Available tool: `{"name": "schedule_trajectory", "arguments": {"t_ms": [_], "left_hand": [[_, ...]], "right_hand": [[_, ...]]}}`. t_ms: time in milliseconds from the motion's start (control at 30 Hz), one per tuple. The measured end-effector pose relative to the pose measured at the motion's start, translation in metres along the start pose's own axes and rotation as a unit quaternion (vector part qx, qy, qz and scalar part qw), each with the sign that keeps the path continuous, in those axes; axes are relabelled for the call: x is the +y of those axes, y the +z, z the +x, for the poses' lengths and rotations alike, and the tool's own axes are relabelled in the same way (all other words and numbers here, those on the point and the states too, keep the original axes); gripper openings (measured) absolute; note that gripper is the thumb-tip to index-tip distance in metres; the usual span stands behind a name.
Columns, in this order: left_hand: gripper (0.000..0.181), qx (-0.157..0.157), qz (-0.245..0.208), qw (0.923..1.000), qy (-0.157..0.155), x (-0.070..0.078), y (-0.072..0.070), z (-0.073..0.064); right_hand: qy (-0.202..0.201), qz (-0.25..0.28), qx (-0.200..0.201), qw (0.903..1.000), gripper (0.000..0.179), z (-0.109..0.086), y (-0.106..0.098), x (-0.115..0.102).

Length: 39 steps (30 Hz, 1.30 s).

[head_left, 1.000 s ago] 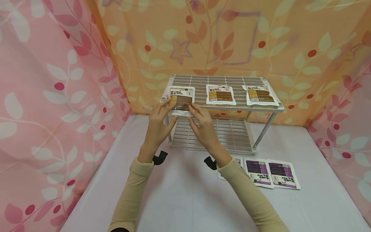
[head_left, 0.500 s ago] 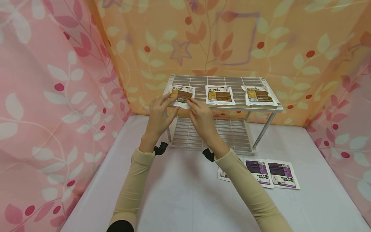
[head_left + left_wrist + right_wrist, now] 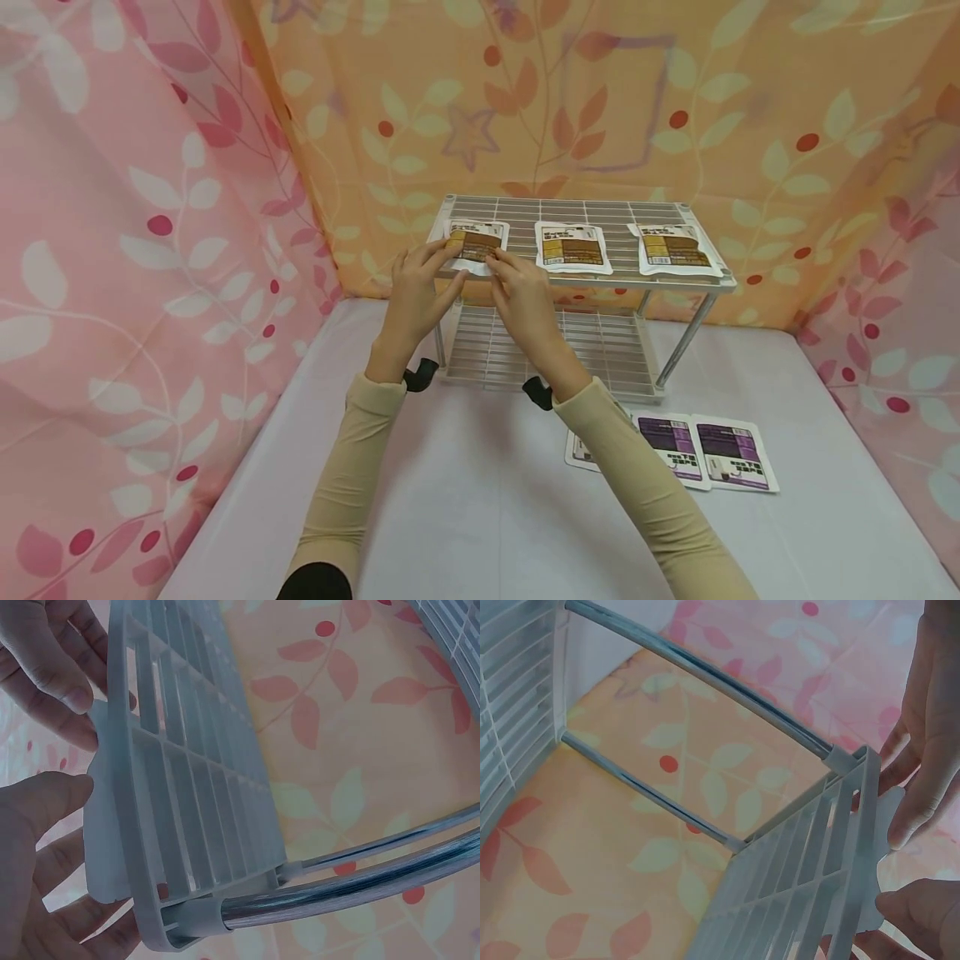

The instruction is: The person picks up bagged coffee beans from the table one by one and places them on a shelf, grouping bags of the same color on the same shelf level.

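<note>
A white pouch with a brown and yellow label (image 3: 477, 243) lies at the left end of the top tier of a white wire rack (image 3: 637, 282). My left hand (image 3: 414, 292) pinches its left front edge, and my right hand (image 3: 528, 304) pinches the right front corner. From below, the left wrist view has the pouch's edge (image 3: 103, 847) jutting past the tier's front bar, between thumbs and fingers. The right wrist view shows the pouch's white edge (image 3: 889, 814) likewise. Two matching pouches rest farther right, one mid-tier (image 3: 573, 247) and one at the right end (image 3: 675, 249).
Purple-labelled pouches lie on the white tabletop right of the rack's front: one far right (image 3: 735, 454), one beside it (image 3: 672, 446), another (image 3: 581, 452) mostly behind the right sleeve (image 3: 637, 471). The rack's lower tier (image 3: 600, 342) stands beneath. Patterned cloth walls (image 3: 525, 100) enclose the table.
Both hands have moved slightly away from the body, and the held pouch has slid farther back onto the top tier. The other pouches have stayed put.
</note>
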<state>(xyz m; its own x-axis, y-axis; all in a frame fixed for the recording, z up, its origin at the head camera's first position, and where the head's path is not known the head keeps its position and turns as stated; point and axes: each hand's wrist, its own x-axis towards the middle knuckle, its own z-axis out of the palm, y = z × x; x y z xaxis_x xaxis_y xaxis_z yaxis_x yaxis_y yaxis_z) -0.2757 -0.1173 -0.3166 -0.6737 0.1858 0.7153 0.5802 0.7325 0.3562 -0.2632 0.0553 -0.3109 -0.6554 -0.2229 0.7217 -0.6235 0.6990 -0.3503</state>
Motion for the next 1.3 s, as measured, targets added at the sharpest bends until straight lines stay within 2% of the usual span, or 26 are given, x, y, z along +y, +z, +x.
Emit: {"name": "schedule_trajectory", "arguments": {"t_ms": [367, 567, 767, 900, 1033, 1167, 1300], "left_hand": [[0.039, -0.003, -0.001, 1.0000, -0.007, -0.003, 0.003, 0.004], [0.041, -0.013, -0.012, 0.9996, -0.023, -0.004, 0.004, 0.006], [0.050, -0.015, -0.021, 0.9990, -0.036, -0.001, 0.003, 0.004], [0.050, 0.000, -0.025, 0.9994, -0.023, 0.001, 0.003, 0.001], [0.044, 0.029, -0.034, 0.9990, 0.007, 0.004, 0.004, -0.003], [0.037, 0.057, -0.050, 0.9966, 0.032, 0.007, 0.008, -0.008], [0.035, 0.077, -0.060, 0.9942, 0.044, 0.010, 0.012, -0.013]], "right_hand": [[-0.001, 0.009, -0.013, 0.9999, 0.028, 0.001, 0.005, 0.005], [-0.010, 0.017, -0.011, 0.9997, 0.031, 0.001, 0.007, 0.007], [-0.022, 0.056, 0.003, 0.9982, 0.032, -0.004, 0.004, 0.009], [-0.054, 0.081, 0.027, 0.9949, 0.032, -0.008, -0.002, 0.012], [-0.086, 0.078, 0.041, 0.9923, 0.032, -0.011, -0.008, 0.017], [-0.100, 0.085, 0.053, 0.9899, 0.033, -0.019, -0.013, 0.021], [-0.112, 0.092, 0.070, 0.9869, 0.032, -0.026, -0.017, 0.024]]}}
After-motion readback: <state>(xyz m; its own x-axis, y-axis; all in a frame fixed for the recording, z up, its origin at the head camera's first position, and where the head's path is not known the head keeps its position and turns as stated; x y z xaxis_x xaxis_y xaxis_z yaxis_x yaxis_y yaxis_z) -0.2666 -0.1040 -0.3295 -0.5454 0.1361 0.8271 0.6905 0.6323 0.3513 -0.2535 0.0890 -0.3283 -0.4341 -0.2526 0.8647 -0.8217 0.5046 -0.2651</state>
